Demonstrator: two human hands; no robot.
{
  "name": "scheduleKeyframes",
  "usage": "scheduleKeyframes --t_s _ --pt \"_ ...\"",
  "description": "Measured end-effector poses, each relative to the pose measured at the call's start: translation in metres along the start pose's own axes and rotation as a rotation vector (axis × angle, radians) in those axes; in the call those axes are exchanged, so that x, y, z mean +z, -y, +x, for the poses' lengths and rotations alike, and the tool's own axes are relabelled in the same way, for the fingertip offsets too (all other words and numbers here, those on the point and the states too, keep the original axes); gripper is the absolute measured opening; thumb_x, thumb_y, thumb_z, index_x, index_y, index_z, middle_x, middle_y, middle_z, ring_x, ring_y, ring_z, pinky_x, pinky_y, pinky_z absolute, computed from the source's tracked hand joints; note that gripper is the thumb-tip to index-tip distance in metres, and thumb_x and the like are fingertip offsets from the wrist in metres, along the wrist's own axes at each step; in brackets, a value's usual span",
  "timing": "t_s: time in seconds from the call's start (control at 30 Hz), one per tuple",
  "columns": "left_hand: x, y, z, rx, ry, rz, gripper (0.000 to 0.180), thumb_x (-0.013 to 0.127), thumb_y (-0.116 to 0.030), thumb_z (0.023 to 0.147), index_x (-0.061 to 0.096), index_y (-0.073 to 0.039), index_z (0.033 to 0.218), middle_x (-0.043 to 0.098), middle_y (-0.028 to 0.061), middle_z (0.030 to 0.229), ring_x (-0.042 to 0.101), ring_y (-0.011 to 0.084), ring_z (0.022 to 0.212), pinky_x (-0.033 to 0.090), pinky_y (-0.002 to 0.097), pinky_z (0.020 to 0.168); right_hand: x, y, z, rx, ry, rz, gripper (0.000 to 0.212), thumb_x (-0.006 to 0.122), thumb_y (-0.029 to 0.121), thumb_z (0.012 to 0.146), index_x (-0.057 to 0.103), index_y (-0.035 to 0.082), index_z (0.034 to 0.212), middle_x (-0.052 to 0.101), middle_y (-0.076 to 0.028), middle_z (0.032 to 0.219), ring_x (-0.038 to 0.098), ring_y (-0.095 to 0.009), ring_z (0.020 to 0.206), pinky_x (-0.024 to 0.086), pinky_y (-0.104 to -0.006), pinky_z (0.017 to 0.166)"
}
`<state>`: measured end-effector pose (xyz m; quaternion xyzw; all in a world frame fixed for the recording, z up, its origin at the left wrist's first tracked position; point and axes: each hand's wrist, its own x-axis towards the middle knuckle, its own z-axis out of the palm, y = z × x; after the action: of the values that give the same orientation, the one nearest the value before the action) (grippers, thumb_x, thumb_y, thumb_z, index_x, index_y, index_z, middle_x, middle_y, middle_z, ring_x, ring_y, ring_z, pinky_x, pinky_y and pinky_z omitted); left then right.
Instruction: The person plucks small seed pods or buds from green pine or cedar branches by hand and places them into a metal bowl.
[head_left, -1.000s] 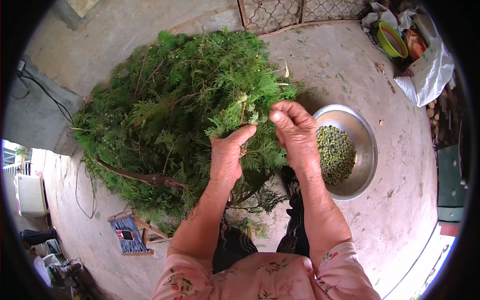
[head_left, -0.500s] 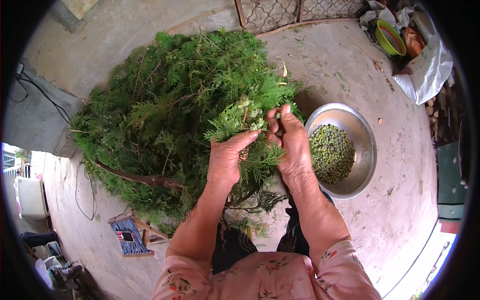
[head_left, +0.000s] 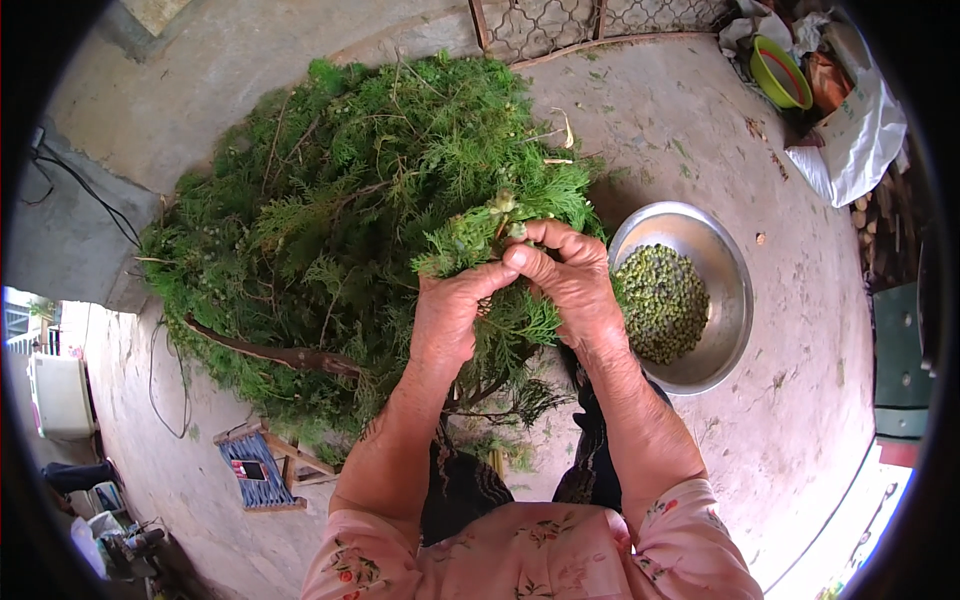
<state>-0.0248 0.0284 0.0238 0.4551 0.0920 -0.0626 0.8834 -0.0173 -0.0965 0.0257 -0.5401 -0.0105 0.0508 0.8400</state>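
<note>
Sleeves: short and pink, printed with small red flowers and green leaves; they end above my elbows, at about 7 and 5 o'clock in the view.
Top: the same pink floral cloth runs across my chest along the bottom edge, at 6 o'clock.
Forearms: bare from the sleeve hems to the wrists.
My left hand [head_left: 446,316]: bare, no glove, no ring or watch that I can see.
My right hand [head_left: 568,275]: bare as well, nothing worn on the wrist.
Lower garment: dark cloth between my forearms, just above the pink top.
</note>
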Motion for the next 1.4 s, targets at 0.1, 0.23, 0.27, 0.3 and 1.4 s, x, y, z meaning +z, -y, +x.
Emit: scheduleKeyframes --t_s 0.1,0.23,0.27,0.3,1.4 --pt "-0.003 -0.001 -0.003 -0.123 -0.012 -0.020 0.031 0.065 0.006 0.067 0.057 0.002 0.096 0.061 0.0091 0.090 0.060 0.0161 0.077 0.050 0.0282 0.071 -0.002 0.002 0.002 0.248 -0.135 0.242 0.017 0.064 0.020 0.078 0.060 0.005 0.084 0.057 0.001 0.071 0.046 -0.005 0.051 0.036 -0.0180 0.042" --pt "-0.002 0.006 0.000 -0.039 -0.004 -0.001 0.032 0.065 0.007 0.068 0.056 0.001 0.098 0.061 0.0081 0.089 0.060 0.0154 0.077 0.050 0.0270 0.071 -0.011 0.001 0.006 0.239 -0.099 0.373 0.015 0.060 0.021 0.082 0.057 0.007 0.081 0.056 0.000 0.070 0.045 -0.007 0.047 0.031 -0.0177 0.037" --pt "-0.003 0.008 0.002 -0.016 -0.003 0.015 0.033 0.064 0.007 0.069 0.056 0.000 0.099 0.061 0.0079 0.090 0.060 0.0151 0.078 0.050 0.0268 0.072 -0.012 0.008 0.007 0.216 -0.082 0.382 0.012 0.059 0.019 0.082 0.056 0.007 0.082 0.056 -0.002 0.074 0.046 -0.007 0.048 0.031 -0.0178 0.038" --pt "-0.002 0.010 0.003 -0.016 -0.002 0.013 0.033 0.064 0.007 0.069 0.056 0.000 0.099 0.061 0.0079 0.090 0.060 0.0151 0.078 0.050 0.0268 0.072 -0.012 0.014 0.008 0.232 -0.110 0.420 0.011 0.058 0.018 0.082 0.055 0.007 0.084 0.057 -0.003 0.077 0.046 -0.008 0.050 0.030 -0.0179 0.038" --pt "0.004 0.007 0.004 0.073 -0.143 -0.002 0.024 0.069 -0.001 0.070 0.060 0.000 0.093 0.063 0.0060 0.088 0.060 0.0142 0.080 0.048 0.0270 0.075 -0.019 0.017 0.005 0.223 -0.157 0.017 0.008 0.058 0.009 0.081 0.063 0.004 0.083 0.057 -0.001 0.069 0.045 -0.007 0.052 0.036 -0.0222 0.042"
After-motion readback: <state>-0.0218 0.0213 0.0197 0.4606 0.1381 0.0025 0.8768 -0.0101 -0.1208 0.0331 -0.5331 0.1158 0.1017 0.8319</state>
